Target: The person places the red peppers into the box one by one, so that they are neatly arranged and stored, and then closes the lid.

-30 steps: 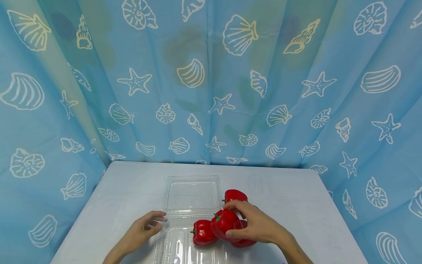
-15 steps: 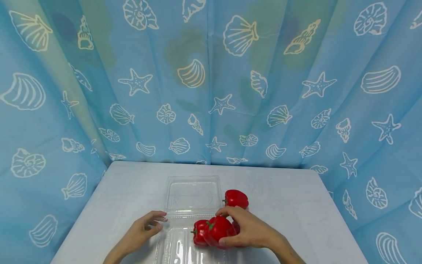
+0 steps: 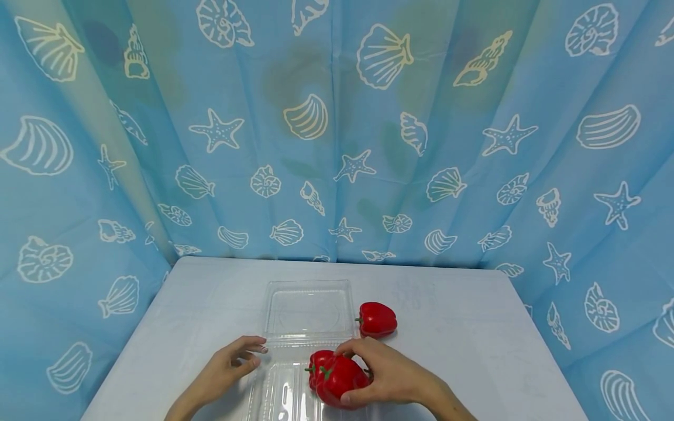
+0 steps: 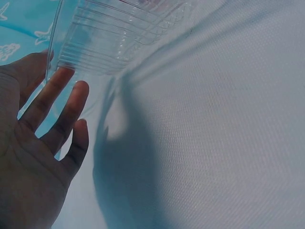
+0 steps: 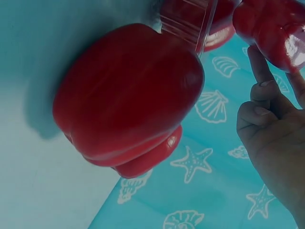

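The right-wrist view shows, left of centre, a red bell pepper (image 5: pixel 126 98) that the right hand (image 3: pixel 389 369) mostly hides in the head view. At lower centre there, that hand's thumb and fingers grip a second pepper (image 3: pixel 341 383) over the clear plastic clamshell (image 3: pixel 275 386). The left hand (image 3: pixel 225 372) has loosely parted fingers; whether they touch the clamshell is unclear.

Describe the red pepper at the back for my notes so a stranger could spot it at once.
On the white table, a clear plastic container lies open. Just right of its far half sits a red pepper, stem pointing left. It is the farthest pepper from the person, and the right hand grips a different pepper.
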The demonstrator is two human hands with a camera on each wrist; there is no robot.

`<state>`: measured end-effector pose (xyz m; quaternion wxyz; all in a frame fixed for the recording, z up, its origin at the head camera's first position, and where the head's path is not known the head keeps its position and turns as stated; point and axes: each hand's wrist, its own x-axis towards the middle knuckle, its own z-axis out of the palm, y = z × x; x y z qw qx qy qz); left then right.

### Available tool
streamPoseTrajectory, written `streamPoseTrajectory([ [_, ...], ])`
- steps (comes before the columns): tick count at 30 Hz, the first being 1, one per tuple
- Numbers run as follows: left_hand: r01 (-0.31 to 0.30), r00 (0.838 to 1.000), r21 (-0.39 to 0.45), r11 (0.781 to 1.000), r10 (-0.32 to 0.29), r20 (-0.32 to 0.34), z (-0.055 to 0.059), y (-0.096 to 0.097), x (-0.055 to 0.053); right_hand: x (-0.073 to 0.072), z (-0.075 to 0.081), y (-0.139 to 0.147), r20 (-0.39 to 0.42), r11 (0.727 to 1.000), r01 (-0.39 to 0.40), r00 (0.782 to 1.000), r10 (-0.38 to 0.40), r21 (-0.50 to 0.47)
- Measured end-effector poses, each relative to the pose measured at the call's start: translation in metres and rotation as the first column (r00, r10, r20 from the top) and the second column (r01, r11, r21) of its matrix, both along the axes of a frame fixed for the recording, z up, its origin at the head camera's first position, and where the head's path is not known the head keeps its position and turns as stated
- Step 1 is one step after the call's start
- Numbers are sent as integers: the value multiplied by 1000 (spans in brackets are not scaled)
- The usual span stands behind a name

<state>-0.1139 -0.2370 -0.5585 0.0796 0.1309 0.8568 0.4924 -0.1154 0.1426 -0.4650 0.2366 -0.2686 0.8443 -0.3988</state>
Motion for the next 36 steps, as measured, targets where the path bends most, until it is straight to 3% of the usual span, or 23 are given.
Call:
streamPoseTrajectory([
  [14, -15, 1000, -4, 1000, 15, 18, -3, -1, 0, 9, -9, -9, -3, 993, 7, 1000, -7, 116],
  [36, -15, 1000, 6, 1000, 15, 22, -2, 1, 0, 14, -12, -11, -36, 991, -66, 997, 70, 118],
])
